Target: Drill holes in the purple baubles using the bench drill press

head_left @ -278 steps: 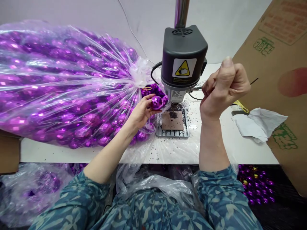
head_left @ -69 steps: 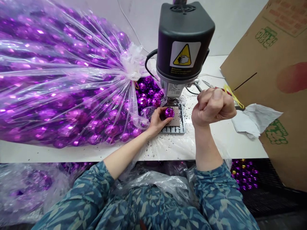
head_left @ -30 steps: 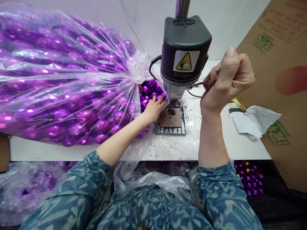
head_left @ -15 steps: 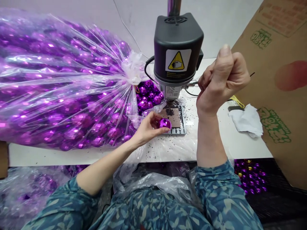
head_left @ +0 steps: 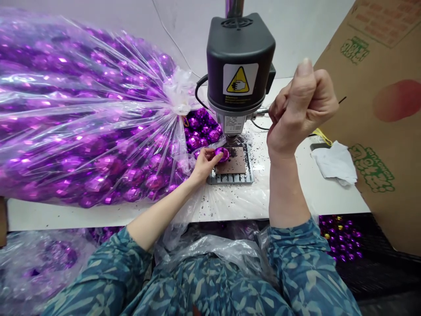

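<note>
1. A white worktop (head_left: 312, 193) stretches in front of the seated worker, whose patterned blue sleeves reach over its near edge.
2. A clear plastic bag (head_left: 98, 114), bulging with faceted purple balls, sprawls across the left of the worktop, its neck gathered into a knot.
3. A cardboard box (head_left: 381, 136) printed in green and red leans at right.
4. A dark upright machine (head_left: 241, 48) stands between bag and box, a yellow warning label (head_left: 240, 80) on its front.
5. The right hand (head_left: 301, 109), raised beside the machine, is clenched in a fist around the end of a metal lever (head_left: 261, 112).
6. A slotted metal plate (head_left: 230, 179) sits beneath the machine, bearing a brown board (head_left: 236, 166).
7. A crumpled white sheet (head_left: 335, 162) lies near the box.
8. Loose purple balls (head_left: 200, 131) cluster just beside the bag's neck.
9. The left hand (head_left: 205, 162) is partly closed, thumb and fingers pinching one ball.
10. That purple ball (head_left: 222, 154) is at the left part of the board; I cannot tell whether it touches.
11. Dark chips (head_left: 234, 152) litter the board and the worktop around it.
</note>
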### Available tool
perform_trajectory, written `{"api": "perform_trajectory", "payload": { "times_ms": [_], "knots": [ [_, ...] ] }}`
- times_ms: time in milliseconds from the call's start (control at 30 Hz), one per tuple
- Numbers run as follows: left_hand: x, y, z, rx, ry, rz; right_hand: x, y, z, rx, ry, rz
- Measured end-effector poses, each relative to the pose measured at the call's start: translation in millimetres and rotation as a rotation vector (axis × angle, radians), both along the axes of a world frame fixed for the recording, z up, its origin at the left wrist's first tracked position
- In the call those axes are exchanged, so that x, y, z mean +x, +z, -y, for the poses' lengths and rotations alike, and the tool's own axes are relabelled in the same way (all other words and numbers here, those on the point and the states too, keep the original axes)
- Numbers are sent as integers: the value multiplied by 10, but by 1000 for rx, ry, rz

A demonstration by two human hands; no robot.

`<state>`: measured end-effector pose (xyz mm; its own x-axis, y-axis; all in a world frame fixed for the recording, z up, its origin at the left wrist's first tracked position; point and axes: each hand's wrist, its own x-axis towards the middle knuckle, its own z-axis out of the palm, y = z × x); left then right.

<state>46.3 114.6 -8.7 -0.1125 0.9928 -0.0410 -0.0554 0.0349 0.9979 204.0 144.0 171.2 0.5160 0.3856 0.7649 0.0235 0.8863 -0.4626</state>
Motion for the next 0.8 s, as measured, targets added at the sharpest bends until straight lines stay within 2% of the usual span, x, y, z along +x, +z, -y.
{"api": "perform_trajectory", "payload": {
  "times_ms": [300,400,567,667,800],
  "knots": [
    [0,38,-1,128,-141,-104,8,-16,6,19,-9,20],
    [17,18,-33,181,-144,-192,15,-33,-20,58,17,-5],
    [64,17,-60,288,-140,-347,29,-60,-37,48,-25,39],
    [127,-8,-40,315,-142,-353,32,-63,-23,18,-70,66],
    [204,-113,-14,314,-121,-350,28,-56,4,-61,-123,80]
  ]
}}
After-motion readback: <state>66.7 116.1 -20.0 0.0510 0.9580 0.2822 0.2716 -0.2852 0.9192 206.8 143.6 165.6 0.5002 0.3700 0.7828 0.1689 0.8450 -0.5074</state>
